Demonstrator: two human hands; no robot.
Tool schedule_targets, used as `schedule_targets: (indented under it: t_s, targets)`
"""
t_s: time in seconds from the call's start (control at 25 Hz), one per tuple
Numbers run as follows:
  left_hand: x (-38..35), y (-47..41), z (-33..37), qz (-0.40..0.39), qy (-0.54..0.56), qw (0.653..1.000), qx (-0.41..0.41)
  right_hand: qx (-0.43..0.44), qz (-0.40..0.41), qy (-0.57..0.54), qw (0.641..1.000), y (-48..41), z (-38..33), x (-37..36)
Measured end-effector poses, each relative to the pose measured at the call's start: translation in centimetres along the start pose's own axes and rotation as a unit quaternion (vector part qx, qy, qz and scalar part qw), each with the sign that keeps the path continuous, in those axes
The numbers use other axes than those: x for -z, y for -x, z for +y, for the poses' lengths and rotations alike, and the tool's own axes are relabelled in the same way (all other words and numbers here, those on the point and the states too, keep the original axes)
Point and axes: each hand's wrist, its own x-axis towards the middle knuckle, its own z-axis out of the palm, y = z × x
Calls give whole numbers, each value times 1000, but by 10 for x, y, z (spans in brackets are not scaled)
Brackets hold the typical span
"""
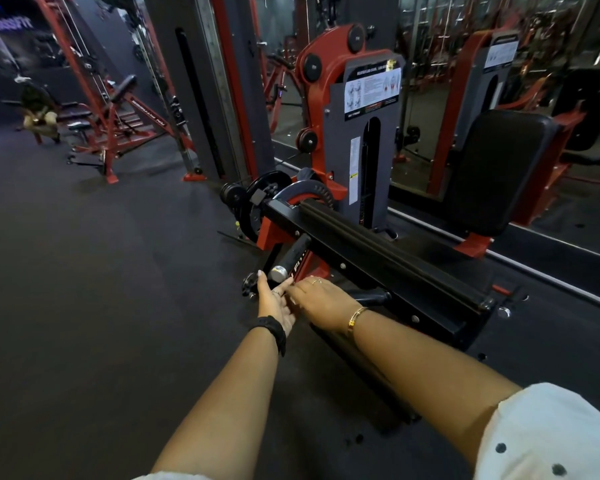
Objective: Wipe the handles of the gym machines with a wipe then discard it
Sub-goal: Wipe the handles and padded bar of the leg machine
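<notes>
Black textured handle (293, 252) with silver end cap just beyond the fingertips of both hands; left hand (274, 304) relaxed, fingers straight, touching right hand (317, 299); right fingers tucked under, grip impossible to tell; dark floor (101, 306) beneath both

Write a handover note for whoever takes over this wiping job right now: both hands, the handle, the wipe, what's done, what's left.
Left hand: fingers fairly straight, tips just under the silver end cap of the black handle.
Right hand: close beside it, fingers meeting the left hand's; its grip is hidden.
Wipe: not plainly visible, possibly between the two hands.
Done: cannot tell whether this handle has been wiped.
Left: wipe this handle, do any other handles, then discard the wipe.
</notes>
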Motion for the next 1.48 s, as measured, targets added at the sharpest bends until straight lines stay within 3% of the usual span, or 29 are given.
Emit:
schedule_targets:
  t_s: [0.12,0.2,0.32,0.44,0.64,0.72,0.8,0.92,1.0,1.08,1.2,1.36,1.48]
  targets:
    - [-3,-4,1,-3,-10,1000,3,127,-4,73,989,7,-2,-1]
    - [-3,-5,0,-6,-20,1000,12,172,54,96,979,22,3,-8]
    - [-5,-1,-1,-16,-4,1000,16,101,109,78,986,23,0,-12]
    - [-6,0,0,-6,12,1000,7,23,38,78,996,4,-12,-13]
    - [-3,-4,-3,5,8,1000,4,176,84,153,969,25,8,-12]
    - [-3,-4,-1,-8,32,999,1,119,131,113,978,40,16,-15]
    - [-4,-3,-1,-21,32,999,-5,-6,159,33,987,47,19,-17]
    - [-10,-3,-6,-47,25,998,-23,-153,116,-67,979,35,7,-16]
    - [-16,-3,-10,-42,20,998,-35,-184,127,-123,967,20,-9,-13]
    - [-21,-1,-12,-13,6,999,-51,-152,119,-158,968,14,-18,-11]
    - [-29,2,-14,8,-30,997,-76,-128,90,-102,982,37,9,-16]
    - [-26,-1,-17,1,-86,993,-83,-285,110,-7,952,87,45,-29]
    - [-24,-3,-18,15,-43,996,-72,-322,128,-28,938,63,17,-26]
